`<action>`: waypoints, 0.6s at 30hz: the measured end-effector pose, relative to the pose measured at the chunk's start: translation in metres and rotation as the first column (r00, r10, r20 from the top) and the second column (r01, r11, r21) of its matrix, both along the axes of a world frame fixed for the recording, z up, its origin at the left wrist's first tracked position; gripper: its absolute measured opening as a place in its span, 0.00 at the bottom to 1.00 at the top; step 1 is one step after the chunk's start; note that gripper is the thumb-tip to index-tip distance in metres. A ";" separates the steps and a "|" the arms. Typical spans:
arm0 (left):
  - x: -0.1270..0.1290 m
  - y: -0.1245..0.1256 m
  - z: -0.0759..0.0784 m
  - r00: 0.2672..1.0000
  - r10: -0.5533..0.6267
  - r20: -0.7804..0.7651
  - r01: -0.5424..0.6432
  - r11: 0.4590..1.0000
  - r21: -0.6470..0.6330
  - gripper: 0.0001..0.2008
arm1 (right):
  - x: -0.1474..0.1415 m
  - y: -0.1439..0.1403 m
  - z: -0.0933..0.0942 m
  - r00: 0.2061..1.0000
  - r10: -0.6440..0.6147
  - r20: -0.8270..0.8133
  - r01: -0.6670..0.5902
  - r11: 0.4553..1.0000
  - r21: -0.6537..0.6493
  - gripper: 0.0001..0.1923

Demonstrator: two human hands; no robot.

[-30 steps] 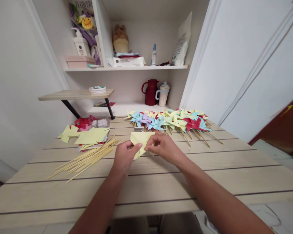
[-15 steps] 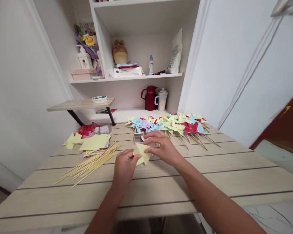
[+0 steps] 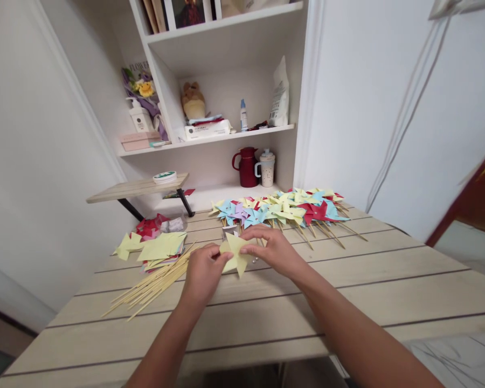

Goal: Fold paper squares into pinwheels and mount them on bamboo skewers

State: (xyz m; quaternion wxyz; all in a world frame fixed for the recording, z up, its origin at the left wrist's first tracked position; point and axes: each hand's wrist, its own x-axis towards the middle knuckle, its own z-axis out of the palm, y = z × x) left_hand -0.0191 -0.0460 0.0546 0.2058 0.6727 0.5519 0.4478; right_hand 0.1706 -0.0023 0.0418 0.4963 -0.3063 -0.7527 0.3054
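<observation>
A yellow paper pinwheel [image 3: 236, 252] is held between my two hands above the table, its pointed blades spread out. My left hand [image 3: 205, 267] pinches its left side between thumb and fingers. On the other side, my right hand [image 3: 269, 248] grips the paper near its middle with thumb and fingertips. Just behind the hands stands a small open box [image 3: 228, 230], partly covered by them. Tiny pale bits [image 3: 255, 260] lie on the table under my right hand. Wooden sticks [image 3: 157, 283] lie in a loose bundle left of my left hand.
Finished pinwheels [image 3: 283, 207] on sticks are heaped at the back right. A stack of paper sheets [image 3: 161, 246] and cut yellow paper [image 3: 128, 245] lie at the left. A small raised shelf [image 3: 137, 188] stands behind them. A red jug [image 3: 248, 167] and a cup [image 3: 267, 168] stand at the back.
My right hand's fingers have closed in on the paper, and the pinwheel's blades face me more openly. The camera view has tilted upward and turned slightly.
</observation>
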 end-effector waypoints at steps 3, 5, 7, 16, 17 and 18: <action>0.002 0.002 0.006 0.998 -0.011 -0.057 0.013 0.999 0.031 0.11 | 0.000 0.000 0.001 0.999 -0.020 0.027 0.020 1.000 0.001 0.05; 0.004 0.002 0.011 0.992 -0.012 -0.126 0.021 0.997 0.075 0.12 | 0.000 0.001 0.001 0.998 -0.030 0.046 0.030 0.999 0.011 0.03; 0.007 0.002 0.016 0.980 -0.006 -0.200 0.031 0.992 0.123 0.13 | 0.000 0.001 0.000 0.997 -0.036 0.066 0.035 0.999 0.023 0.05; 0.010 0.005 0.016 0.963 0.009 -0.268 0.030 0.990 0.139 0.13 | -0.004 -0.001 -0.001 0.995 -0.027 0.099 0.027 1.000 -0.004 0.04; 0.010 0.006 0.016 0.966 0.006 -0.259 0.029 0.991 0.133 0.13 | -0.005 -0.002 -0.001 0.996 -0.028 0.084 0.030 0.999 -0.032 0.04; 0.010 0.007 0.017 0.968 0.002 -0.251 0.029 0.993 0.118 0.14 | -0.006 -0.002 -0.002 0.998 -0.026 0.060 0.030 0.997 -0.069 0.04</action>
